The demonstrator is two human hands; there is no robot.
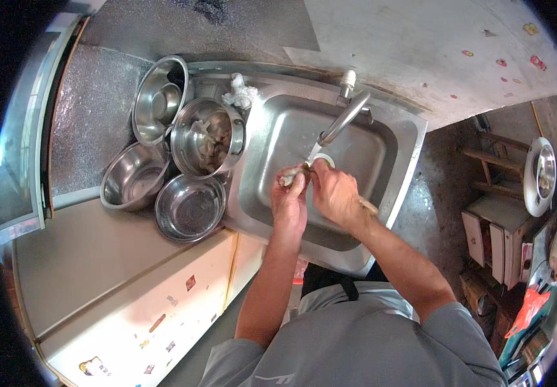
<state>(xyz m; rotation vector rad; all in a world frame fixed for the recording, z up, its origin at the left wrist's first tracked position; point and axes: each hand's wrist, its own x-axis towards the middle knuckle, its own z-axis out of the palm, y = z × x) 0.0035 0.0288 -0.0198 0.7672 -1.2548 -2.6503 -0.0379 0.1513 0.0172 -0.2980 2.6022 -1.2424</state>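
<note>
Over the sink (278, 138), both of my hands meet under the running tap (346, 120). In the fingers of my left hand (289, 205) is a small pale, wet piece of food (287, 180), whose kind I cannot make out. My right hand (336, 193) is closed beside it, close to the left fingertips. A light tan handle (368, 206) sticks out from the heel of that hand; the tool's working end is hidden by the fingers. Left of the sink, a two-handled steel pot (188, 138) holds several pale and brownish pieces of food (212, 145).
Around the pot stand a large steel basin (141, 106) with a smaller bowl (166, 100) in it, another steel basin (130, 180) and a steel bowl (190, 206). A crumpled white bag (240, 92) lies at the sink's back left corner. A wooden ladder (494, 158) stands at the right.
</note>
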